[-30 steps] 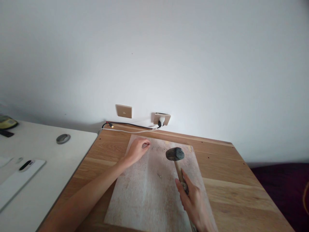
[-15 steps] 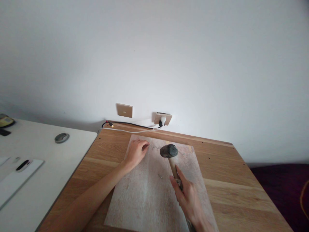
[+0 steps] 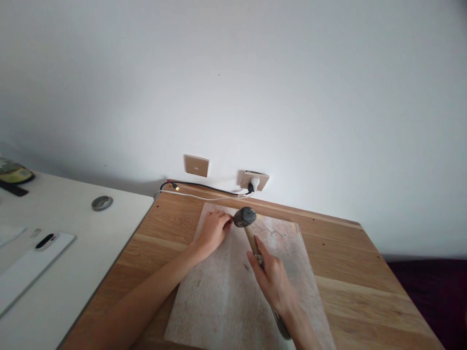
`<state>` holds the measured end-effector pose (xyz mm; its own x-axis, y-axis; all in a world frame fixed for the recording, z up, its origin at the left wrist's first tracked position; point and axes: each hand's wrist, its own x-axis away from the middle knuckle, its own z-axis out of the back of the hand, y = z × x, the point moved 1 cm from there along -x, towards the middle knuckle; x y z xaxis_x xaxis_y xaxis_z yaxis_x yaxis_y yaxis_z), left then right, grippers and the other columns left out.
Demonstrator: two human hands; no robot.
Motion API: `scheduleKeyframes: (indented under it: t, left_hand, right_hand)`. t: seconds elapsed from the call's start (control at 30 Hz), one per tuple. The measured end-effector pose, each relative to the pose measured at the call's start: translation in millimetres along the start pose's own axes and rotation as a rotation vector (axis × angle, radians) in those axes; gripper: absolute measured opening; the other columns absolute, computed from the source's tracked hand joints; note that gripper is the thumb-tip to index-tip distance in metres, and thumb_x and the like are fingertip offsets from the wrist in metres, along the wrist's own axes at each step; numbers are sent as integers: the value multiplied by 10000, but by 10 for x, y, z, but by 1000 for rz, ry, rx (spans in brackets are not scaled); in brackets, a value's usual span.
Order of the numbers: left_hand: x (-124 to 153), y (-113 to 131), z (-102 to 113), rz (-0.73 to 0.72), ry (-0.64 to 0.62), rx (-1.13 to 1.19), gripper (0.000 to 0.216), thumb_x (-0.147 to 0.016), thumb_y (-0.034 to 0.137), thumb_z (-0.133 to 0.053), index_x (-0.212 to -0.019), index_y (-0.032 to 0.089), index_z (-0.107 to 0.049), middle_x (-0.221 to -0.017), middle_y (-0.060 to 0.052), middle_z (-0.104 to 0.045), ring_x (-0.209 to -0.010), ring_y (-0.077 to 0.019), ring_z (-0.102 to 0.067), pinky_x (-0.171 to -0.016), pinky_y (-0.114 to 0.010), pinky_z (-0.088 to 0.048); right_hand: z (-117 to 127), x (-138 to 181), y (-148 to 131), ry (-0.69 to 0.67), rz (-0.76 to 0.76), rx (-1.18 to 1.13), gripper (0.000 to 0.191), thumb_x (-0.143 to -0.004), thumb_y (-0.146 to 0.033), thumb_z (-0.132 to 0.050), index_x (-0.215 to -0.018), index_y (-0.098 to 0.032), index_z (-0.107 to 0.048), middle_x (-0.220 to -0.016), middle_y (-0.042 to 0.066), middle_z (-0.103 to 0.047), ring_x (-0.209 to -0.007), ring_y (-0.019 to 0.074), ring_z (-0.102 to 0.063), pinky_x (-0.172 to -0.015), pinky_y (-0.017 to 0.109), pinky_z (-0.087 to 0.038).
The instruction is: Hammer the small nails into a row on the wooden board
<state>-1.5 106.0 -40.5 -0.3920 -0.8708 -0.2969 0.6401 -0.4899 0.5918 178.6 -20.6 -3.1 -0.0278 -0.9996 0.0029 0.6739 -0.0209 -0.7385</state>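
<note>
My right hand (image 3: 273, 279) is wrapped round the handle of a rubber mallet (image 3: 245, 217), which has a dark head and a pale wooden grip. The mallet head is right beside the fingertips of my left hand (image 3: 215, 227). That hand is closed in a pinch near the far left of a worn, whitish board (image 3: 207, 301). Whatever the pinch holds is too small and hidden to make out. Several thin nails (image 3: 273, 232) stand in a row on the board, right of the mallet head. A small loose piece, perhaps a nail (image 3: 247, 267), lies mid-board.
The board lies on a wooden table (image 3: 350, 291) against a white wall. Cables (image 3: 204, 187) run along the table's back edge to a wall socket (image 3: 260, 181). A white desk (image 3: 83, 243) adjoins at left, bearing a phone-like white object (image 3: 44, 267).
The mallet head has moved left and slightly up, from over the nail row to beside my left fingertips. My left hand keeps its pinch at nearly the same board spot. The view has shifted slightly.
</note>
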Motion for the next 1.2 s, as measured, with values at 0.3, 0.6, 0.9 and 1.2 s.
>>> scheduleKeyframes:
  t: [0.3,0.6,0.9,1.2]
  left_hand:
    - [-1,0,-13,59,59,16,479,-843,13,-734,-1277,199,-649,-1012,-48,-772,-1106,-268,-674,-1009,-446,-447]
    - [-13,8,-8,48,46,12,432,-831,11,-731,-1222,193,-699,-998,-63,-774,-1075,-279,-683,-972,-446,-472]
    - [-18,14,0,70,40,26,462,-829,16,-727,-1260,172,-674,-990,-56,-788,-1056,-283,-706,-985,-458,-474]
    - [-7,-19,-25,70,50,2,489,-833,11,-682,-1289,184,-648,-1027,-70,-788,-1051,-269,-713,-990,-440,-474]
  right_hand:
    - [-80,-46,8,41,52,76,645,-1049,-537,-407,-1469,-73,-567,-886,140,-811,-746,266,-771,-683,338,-586]
    - [-95,-52,16,47,73,64,634,-1051,-519,-408,-1451,-53,-567,-818,121,-792,-685,253,-751,-638,325,-572]
    - [-119,-49,43,45,96,92,597,-1061,-496,-393,-1446,-72,-560,-845,128,-802,-713,268,-777,-664,351,-597]
    - [-141,-61,70,47,159,155,523,-1063,-420,-394,-1467,-124,-544,-852,132,-810,-715,277,-790,-638,365,-611]
